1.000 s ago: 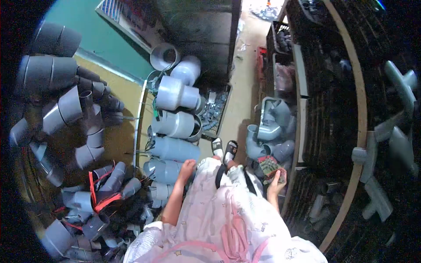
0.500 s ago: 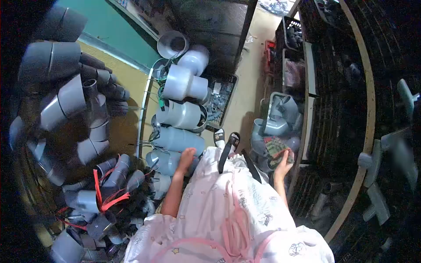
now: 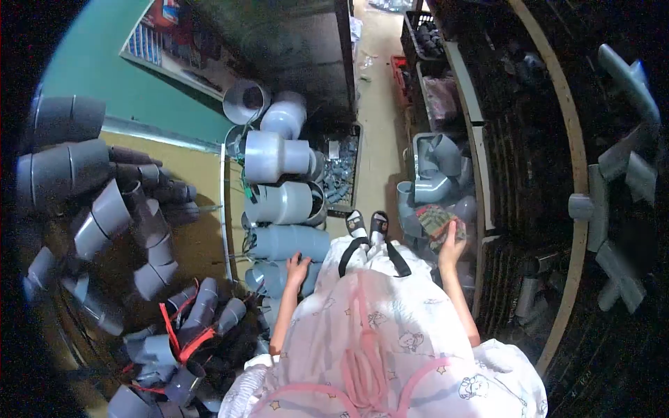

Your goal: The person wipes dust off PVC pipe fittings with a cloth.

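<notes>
My right hand (image 3: 453, 244) is closed around a folded red-and-green patterned cloth (image 3: 435, 221), held low on the right, over a group of grey pipe elbows (image 3: 431, 187). My left hand (image 3: 298, 269) hangs on the other side with its fingers apart and nothing in them. It overlaps the stacked large grey pipe fittings (image 3: 289, 242) in this view. Farther up that stack lies a stepped pipe reducer (image 3: 277, 153), wide at one end and narrow at the other.
Dark shelving (image 3: 516, 174) lines the right side, with grey fittings (image 3: 598, 209) on its outer edge. At left, more pipe fittings (image 3: 73, 167) hang by the wall, above a pile with red ties (image 3: 182, 334). A black crate (image 3: 357, 164) of small parts stands ahead beside the walkway (image 3: 376, 118).
The view has shifted forward and turned a little. My left hand's fingers have spread; my right hand still holds the patterned cloth.
</notes>
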{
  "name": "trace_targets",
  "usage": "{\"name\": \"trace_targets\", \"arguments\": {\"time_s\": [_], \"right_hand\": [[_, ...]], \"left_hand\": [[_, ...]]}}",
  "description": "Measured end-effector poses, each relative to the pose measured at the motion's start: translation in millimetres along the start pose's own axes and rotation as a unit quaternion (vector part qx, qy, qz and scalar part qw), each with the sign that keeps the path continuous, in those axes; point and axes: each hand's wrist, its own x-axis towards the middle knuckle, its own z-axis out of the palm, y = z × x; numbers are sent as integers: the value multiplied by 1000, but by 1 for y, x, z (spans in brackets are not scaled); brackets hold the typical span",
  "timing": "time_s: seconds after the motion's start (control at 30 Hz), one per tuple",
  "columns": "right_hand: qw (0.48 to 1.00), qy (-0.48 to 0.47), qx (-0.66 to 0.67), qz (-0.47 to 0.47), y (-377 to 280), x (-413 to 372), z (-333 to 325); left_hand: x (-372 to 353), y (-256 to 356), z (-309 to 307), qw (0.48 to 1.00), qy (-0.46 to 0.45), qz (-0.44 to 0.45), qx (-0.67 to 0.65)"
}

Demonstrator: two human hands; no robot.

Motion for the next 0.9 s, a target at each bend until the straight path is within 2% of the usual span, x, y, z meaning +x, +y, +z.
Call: {"name": "trace_targets", "arguments": {"time_s": [0.1,0.13,0.2,0.23,0.27,0.3,0.33,0.37,0.4,0.43,0.47,0.5,0.53,0.6,0.63,0.7,0.73,0.8,0.83,0.87,0.9], "right_hand": [[999,-44,8,-30,-2,8,24],[997,-77,22,-2,-15,10,34],[986,-150,-64,35,-9,21,52],[974,-166,-150,-36,13,32,62],[963,-180,-171,-101,27,40,72],[951,-204,-197,-119,43,48,81],[938,-226,-223,-138,51,55,87],[932,-257,-236,-93,3,45,90],[927,-263,-223,-144,40,56,93],[932,-262,-237,-79,26,56,101],[946,-254,-164,-115,48,62,107],[947,-241,-195,-89,54,66,112],[954,-241,-166,-61,61,70,114],[957,-209,-194,-48,56,76,127],[951,-215,-211,-64,55,84,135],[945,-225,-225,-73,36,101,157],[945,-230,-225,-65,24,107,168],[943,-252,-214,-45,40,135,199],[943,-263,-190,-74,35,146,214],[920,-280,-262,-82,26,154,223],[902,-314,-269,-124,25,172,236]], "left_hand": [[4,-6,3,1000,4,-5,-25],[8,-12,7,999,5,-1,-53],[9,-11,10,1000,18,18,-3],[11,-13,14,999,26,26,16],[12,-19,17,998,34,33,37],[22,-31,23,998,31,49,38],[48,-77,44,992,25,97,80],[47,-71,44,993,27,92,67],[45,-63,45,994,28,87,55],[69,-92,56,971,8,159,179],[71,-91,60,979,23,124,157],[61,-67,50,998,-16,34,46],[57,-67,50,997,0,70,16],[58,-62,48,999,-43,9,5],[57,-63,48,999,-25,31,-37],[72,-71,57,997,-24,7,-72],[74,-56,53,996,-17,-1,-86],[75,-28,50,993,2,-15,-121],[72,-17,47,990,13,-20,-139],[69,2,43,986,29,-21,-161],[65,19,41,982,43,-21,-184]]}}
